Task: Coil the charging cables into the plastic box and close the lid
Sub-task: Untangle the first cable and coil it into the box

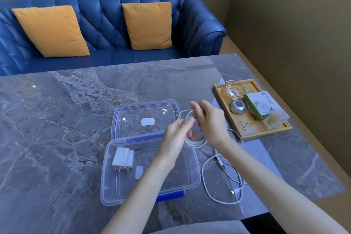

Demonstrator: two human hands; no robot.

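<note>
A clear plastic box with blue clips stands open on the marble table, a white charger plug lying inside it at the left. Its clear lid lies flat just behind it. My left hand and my right hand hold a white charging cable wound into a small coil above the box's right rim. Right of the box a second white cable lies loose on the table, its plug ends showing.
A wooden tray at the right holds a glass ashtray, a small silver device, a green-and-white carton and a clear little box. A blue sofa with two yellow cushions stands behind the table's far edge.
</note>
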